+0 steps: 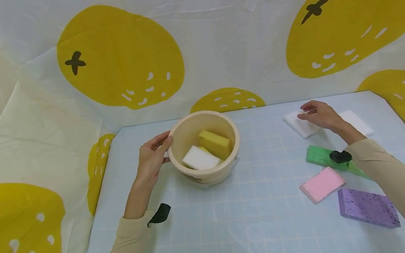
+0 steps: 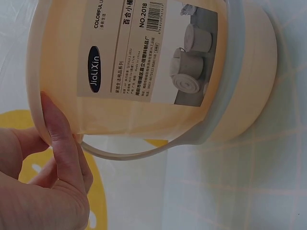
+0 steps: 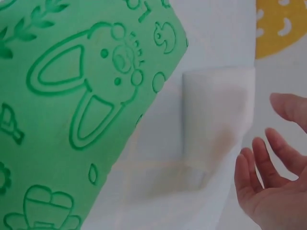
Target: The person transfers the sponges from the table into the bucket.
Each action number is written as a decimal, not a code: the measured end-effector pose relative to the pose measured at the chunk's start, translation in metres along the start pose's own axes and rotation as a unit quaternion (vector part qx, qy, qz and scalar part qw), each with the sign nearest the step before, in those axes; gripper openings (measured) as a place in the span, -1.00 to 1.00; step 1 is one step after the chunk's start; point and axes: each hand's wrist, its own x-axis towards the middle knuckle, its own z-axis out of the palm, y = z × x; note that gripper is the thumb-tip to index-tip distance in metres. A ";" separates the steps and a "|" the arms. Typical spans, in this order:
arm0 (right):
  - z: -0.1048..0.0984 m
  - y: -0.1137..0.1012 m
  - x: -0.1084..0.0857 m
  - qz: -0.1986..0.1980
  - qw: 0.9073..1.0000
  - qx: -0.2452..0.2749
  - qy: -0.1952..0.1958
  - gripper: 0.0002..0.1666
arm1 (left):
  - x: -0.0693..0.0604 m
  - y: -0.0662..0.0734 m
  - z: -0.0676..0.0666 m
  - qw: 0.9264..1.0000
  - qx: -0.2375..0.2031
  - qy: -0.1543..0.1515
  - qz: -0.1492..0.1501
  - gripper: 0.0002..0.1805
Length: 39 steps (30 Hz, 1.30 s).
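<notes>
A cream plastic bucket [image 1: 209, 177] stands at the back of the table. At its left side my left hand [image 1: 149, 162] grips the rim between thumb and fingers; the left wrist view shows the bucket's printed label [image 2: 139, 52] and hanging handle [image 2: 129, 155]. Inside lie a white sponge [image 1: 200, 158] and a yellow sponge [image 1: 215, 143]. Over another white sponge [image 1: 299, 125], my right hand [image 1: 322, 116] hovers with fingers loosely bent and nothing held. The right wrist view shows a gap between those fingers and the white sponge [image 3: 216, 115].
Near my right forearm lie a green embossed sponge [image 1: 321, 156], a pink sponge [image 1: 322, 184] and a purple sponge [image 1: 368, 207]. Beyond my right wrist is one more white piece [image 1: 358, 122]. A lemon-patterned cloth [image 1: 230, 45] rises behind the table.
</notes>
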 end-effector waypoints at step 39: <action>-0.001 -0.010 0.002 0.005 0.998 -0.063 -0.029 -0.29 | -0.002 0.002 0.000 1.000 -0.004 -0.001 0.002 -0.54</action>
